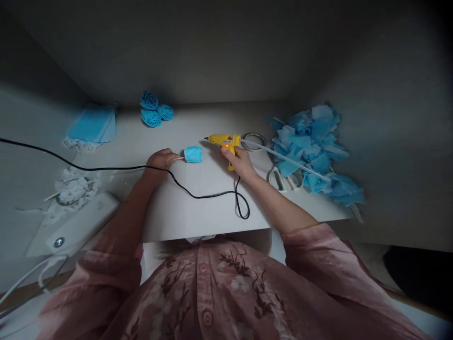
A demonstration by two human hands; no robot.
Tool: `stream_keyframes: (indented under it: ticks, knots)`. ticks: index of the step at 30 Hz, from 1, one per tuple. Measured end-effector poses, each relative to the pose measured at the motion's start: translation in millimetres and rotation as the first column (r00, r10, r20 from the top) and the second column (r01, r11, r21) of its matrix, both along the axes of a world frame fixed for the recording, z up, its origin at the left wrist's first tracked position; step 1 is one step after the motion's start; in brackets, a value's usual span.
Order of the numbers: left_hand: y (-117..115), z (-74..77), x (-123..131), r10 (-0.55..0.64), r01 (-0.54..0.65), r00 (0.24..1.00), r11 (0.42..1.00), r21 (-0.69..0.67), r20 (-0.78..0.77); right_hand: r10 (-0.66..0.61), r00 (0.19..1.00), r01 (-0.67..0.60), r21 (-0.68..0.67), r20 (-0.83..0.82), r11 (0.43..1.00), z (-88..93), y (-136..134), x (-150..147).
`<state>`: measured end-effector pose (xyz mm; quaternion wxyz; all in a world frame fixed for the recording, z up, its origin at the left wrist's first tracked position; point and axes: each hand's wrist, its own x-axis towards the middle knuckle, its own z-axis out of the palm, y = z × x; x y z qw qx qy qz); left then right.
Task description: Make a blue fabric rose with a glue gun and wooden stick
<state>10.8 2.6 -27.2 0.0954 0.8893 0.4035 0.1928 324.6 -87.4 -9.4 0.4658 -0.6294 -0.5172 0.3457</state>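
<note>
My left hand (163,159) pinches a thin wooden stick (181,157) whose far end is wrapped in blue fabric (193,154), forming a small roll. The roll points to the right, above the white table. In my right hand (242,162) is a yellow glue gun (226,140), its small light glowing orange. Its nozzle points left, up and to the right of the blue roll and apart from it. A long translucent glue stick (283,157) sticks out of the gun's back. The black cord (198,196) loops across the table and passes over my left wrist.
Blue fabric flowers (151,115) lie at the back. Stacked blue face masks (92,125), white scraps (76,186) and a white power bank-like device (83,222) are on the left. To the right are a tape roll (254,141), scissors handles (278,180) and piled blue fabric pieces (311,137).
</note>
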Motion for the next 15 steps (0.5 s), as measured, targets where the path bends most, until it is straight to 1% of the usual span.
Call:
stream_keyframes:
  ticks: [5, 8, 12, 15]
  knots:
    - [-1.9, -2.4, 3.8, 0.028, -0.028, 0.999, 1.000, -0.002, -0.021, -0.001, 1.000, 0.001, -0.003, -0.010, 1.000, -2.3, 0.9, 0.7]
    - [-3.3, -1.6, 6.4, 0.039, -0.037, 0.996, 0.999, 0.019, -0.078, -0.009, 1.000, 0.009, 0.008, -0.020, 1.000, -3.2, 1.6, 0.3]
    - [-4.9, 0.7, 9.4, 0.095, -0.091, 0.983, 0.995, 0.030, -0.158, -0.013, 0.999, 0.014, 0.016, -0.033, 1.000, -5.2, 3.3, 0.3]
    - [-3.7, -0.3, 9.2, 0.101, -0.095, 0.985, 0.994, 0.050, -0.143, -0.018, 0.999, 0.019, 0.028, -0.037, 0.999, -6.5, 4.5, 0.8]
